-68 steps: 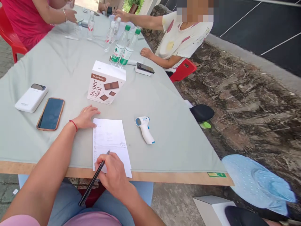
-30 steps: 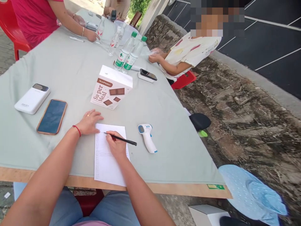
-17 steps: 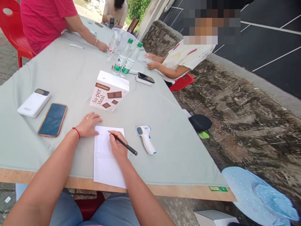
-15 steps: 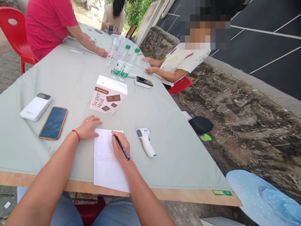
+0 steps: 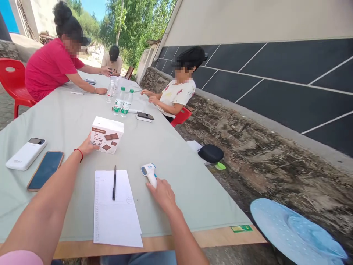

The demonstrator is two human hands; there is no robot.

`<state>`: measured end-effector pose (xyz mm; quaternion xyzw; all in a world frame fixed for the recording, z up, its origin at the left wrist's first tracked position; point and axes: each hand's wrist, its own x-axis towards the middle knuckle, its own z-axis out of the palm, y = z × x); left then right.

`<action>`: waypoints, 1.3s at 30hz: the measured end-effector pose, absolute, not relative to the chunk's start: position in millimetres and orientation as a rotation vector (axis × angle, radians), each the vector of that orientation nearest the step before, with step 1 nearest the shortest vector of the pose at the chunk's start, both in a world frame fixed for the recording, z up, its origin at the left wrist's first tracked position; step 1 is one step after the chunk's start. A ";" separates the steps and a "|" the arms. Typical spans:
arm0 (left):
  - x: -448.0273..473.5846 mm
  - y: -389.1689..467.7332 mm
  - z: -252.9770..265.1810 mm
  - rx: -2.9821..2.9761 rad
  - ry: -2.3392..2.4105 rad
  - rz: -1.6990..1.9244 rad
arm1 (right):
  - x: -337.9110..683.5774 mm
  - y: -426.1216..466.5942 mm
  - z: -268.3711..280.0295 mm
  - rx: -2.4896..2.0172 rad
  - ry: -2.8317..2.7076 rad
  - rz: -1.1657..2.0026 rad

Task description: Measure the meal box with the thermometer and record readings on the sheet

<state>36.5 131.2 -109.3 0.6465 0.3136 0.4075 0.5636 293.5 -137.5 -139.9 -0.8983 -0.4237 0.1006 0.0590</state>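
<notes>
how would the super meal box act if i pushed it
The box looks like crisp, flat card, so probably fairly stiff. Upright and flat-sided, it likely won't roll but might tip if pushed high. Weight is unclear.

A power bank (image 5: 27, 154) is lying beside a phone (image 5: 45, 171) on the left of the table (image 5: 195, 215). Farther back, two green-capped bottles (image 5: 125, 106) are standing close together, and a dark device (image 5: 146, 116) is resting on a white block (image 5: 141, 119). Past the right edge, a black case (image 5: 211, 153), a green object (image 5: 220, 166) and a blue hat (image 5: 295, 232) are lying.
</notes>
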 end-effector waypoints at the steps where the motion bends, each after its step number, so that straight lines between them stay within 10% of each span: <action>1: 37.8 129.9 -109.3 1.527 0.740 0.907 | 294.4 -137.5 -138.4 -2.695 -1.289 0.386; 14: 12.1 40.5 -116.8 1.062 0.920 1.172 | 176.3 -103.9 -91.8 -1.121 -0.903 0.851; 39: 4.4 37.8 -113.9 1.379 1.016 0.993 | 148.0 -46.8 -98.7 -1.004 -0.788 1.170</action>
